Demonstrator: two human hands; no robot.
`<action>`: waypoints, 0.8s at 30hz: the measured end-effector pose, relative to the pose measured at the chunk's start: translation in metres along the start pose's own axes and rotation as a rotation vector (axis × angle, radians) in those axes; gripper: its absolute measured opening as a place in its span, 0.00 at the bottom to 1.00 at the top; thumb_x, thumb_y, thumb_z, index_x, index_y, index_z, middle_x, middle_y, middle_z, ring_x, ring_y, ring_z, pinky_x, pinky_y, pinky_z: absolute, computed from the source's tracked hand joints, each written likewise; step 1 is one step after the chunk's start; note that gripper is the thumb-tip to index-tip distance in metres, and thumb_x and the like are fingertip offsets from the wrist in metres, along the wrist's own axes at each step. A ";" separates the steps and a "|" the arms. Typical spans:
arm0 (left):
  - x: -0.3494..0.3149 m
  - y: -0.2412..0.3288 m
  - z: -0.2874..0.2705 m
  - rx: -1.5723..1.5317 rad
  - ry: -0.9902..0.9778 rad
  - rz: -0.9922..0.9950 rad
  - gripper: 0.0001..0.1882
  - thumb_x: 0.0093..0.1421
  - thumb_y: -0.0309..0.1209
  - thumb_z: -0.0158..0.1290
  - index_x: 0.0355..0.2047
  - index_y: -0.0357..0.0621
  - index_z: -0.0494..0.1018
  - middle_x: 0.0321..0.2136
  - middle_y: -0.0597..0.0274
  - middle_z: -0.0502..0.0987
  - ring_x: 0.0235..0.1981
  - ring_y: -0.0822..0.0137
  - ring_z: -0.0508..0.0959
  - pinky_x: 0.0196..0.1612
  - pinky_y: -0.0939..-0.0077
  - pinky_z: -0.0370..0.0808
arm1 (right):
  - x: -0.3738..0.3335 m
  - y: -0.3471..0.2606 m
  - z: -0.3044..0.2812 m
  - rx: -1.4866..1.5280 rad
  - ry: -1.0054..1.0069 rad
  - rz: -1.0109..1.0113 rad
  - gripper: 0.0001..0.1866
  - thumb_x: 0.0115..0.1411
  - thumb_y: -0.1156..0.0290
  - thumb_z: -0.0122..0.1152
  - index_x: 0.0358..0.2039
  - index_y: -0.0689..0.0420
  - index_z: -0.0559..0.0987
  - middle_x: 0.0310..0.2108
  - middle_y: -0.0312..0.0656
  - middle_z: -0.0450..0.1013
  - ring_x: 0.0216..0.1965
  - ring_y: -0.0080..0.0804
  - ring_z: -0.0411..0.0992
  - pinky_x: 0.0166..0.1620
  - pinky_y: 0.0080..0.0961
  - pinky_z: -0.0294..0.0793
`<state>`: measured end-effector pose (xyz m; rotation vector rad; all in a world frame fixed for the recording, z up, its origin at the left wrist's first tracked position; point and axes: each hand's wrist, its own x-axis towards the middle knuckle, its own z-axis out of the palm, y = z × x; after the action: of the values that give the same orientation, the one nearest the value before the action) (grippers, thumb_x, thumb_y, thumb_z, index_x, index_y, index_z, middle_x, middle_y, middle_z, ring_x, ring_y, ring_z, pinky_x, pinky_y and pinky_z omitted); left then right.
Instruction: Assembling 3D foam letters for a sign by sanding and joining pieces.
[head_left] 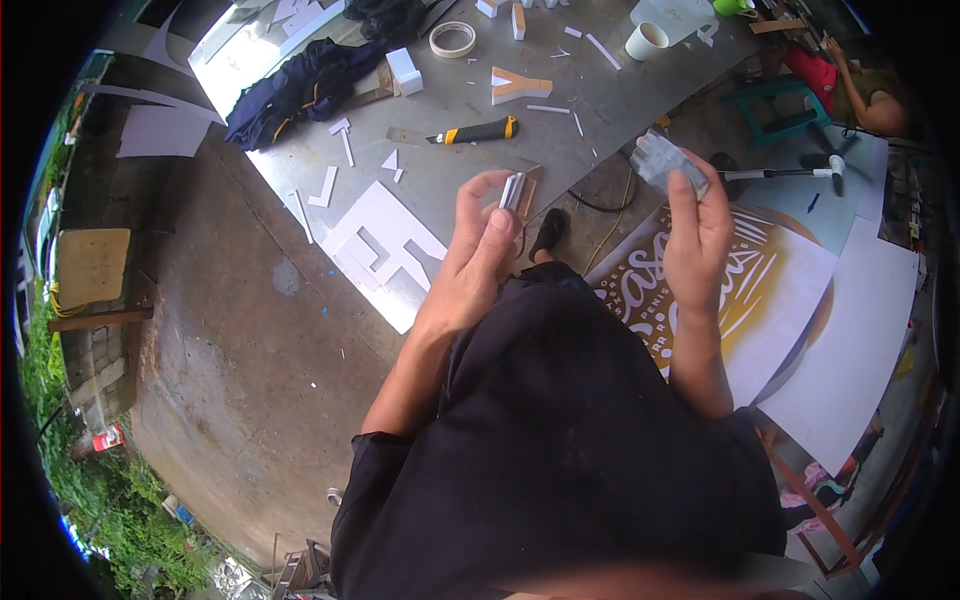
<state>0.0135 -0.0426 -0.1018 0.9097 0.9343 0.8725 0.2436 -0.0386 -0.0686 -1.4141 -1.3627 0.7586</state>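
Note:
My left hand [478,240] is closed on a small, narrow grey-and-white piece [513,190], pinched between thumb and fingers by the table's near edge. Its exact kind is unclear. In my raised right hand [697,235] is a flat, worn grey-white block [655,160], gripped with the thumb on its face. On the metal table [400,165] ahead lies a yellow-and-black utility knife [475,131]. Beyond it rests a Y-shaped piece [520,85] with white sides and a tan face. A white foam-like sheet [372,225] with cut-out openings lies left of my left hand.
Farther back are a tape roll [452,40], a white cup [646,41], a small white block [404,72] and dark cloth [305,92]. Offcuts are scattered around. At right, a printed brown-and-white panel [745,290] lies near a hammer [790,173]. Another person [870,95] sits beyond a green stool [775,112].

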 end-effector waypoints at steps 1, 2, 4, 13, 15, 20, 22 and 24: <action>0.004 -0.016 -0.006 0.002 -0.002 -0.002 0.30 0.72 0.52 0.39 0.64 0.44 0.53 0.29 0.70 0.61 0.20 0.80 0.56 0.23 0.85 0.53 | 0.006 0.023 -0.004 -0.018 0.047 0.079 0.14 0.72 0.72 0.48 0.51 0.66 0.74 0.47 0.44 0.77 0.46 0.23 0.73 0.51 0.24 0.72; 0.006 -0.028 -0.014 0.141 0.099 0.001 0.28 0.72 0.48 0.41 0.63 0.42 0.55 0.29 0.69 0.63 0.23 0.79 0.60 0.26 0.83 0.57 | 0.012 0.049 -0.010 -0.010 0.043 0.126 0.12 0.70 0.71 0.51 0.48 0.66 0.75 0.41 0.44 0.78 0.41 0.24 0.74 0.47 0.24 0.72; 0.011 -0.047 -0.030 0.281 0.202 0.002 0.27 0.72 0.45 0.43 0.62 0.39 0.57 0.29 0.67 0.65 0.26 0.79 0.64 0.29 0.81 0.62 | 0.020 0.096 -0.017 0.000 0.037 0.176 0.12 0.69 0.70 0.53 0.44 0.66 0.76 0.36 0.43 0.79 0.36 0.24 0.76 0.42 0.24 0.73; 0.025 -0.060 -0.011 -0.099 0.314 -0.300 0.27 0.72 0.48 0.43 0.57 0.37 0.67 0.22 0.76 0.56 0.19 0.81 0.55 0.22 0.83 0.52 | 0.056 0.238 0.032 -0.509 -0.235 0.005 0.16 0.61 0.70 0.57 0.48 0.62 0.75 0.39 0.56 0.78 0.41 0.60 0.75 0.46 0.45 0.74; 0.027 -0.051 -0.001 -0.235 0.286 -0.281 0.30 0.72 0.52 0.41 0.57 0.36 0.66 0.21 0.76 0.55 0.19 0.81 0.55 0.22 0.84 0.52 | 0.071 0.257 0.047 -0.584 -0.357 -0.117 0.18 0.59 0.69 0.59 0.50 0.61 0.75 0.39 0.56 0.78 0.41 0.58 0.74 0.48 0.45 0.73; 0.029 -0.026 0.029 -0.661 0.298 -0.145 0.40 0.70 0.60 0.35 0.61 0.32 0.61 0.22 0.71 0.59 0.18 0.79 0.57 0.20 0.84 0.55 | 0.109 0.235 0.063 -0.688 -0.238 -0.358 0.25 0.55 0.66 0.66 0.53 0.55 0.74 0.47 0.46 0.73 0.48 0.47 0.70 0.54 0.40 0.68; 0.035 -0.013 0.044 -0.940 0.216 -0.041 0.45 0.69 0.64 0.24 0.62 0.29 0.59 0.24 0.67 0.63 0.15 0.77 0.61 0.16 0.84 0.60 | 0.129 0.238 0.065 -0.634 -0.224 -0.381 0.26 0.54 0.64 0.68 0.53 0.55 0.75 0.49 0.42 0.70 0.51 0.45 0.67 0.55 0.41 0.67; 0.045 0.008 0.060 -0.971 0.174 0.024 0.44 0.70 0.62 0.26 0.63 0.28 0.56 0.24 0.65 0.64 0.15 0.76 0.63 0.16 0.83 0.62 | 0.154 0.244 0.071 -0.590 -0.270 -0.411 0.26 0.54 0.63 0.68 0.53 0.55 0.75 0.50 0.43 0.70 0.52 0.46 0.67 0.56 0.42 0.67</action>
<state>0.0816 -0.0146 -0.0882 0.0064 0.5231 1.2655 0.2887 0.1566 -0.2887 -1.4204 -2.1278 0.2841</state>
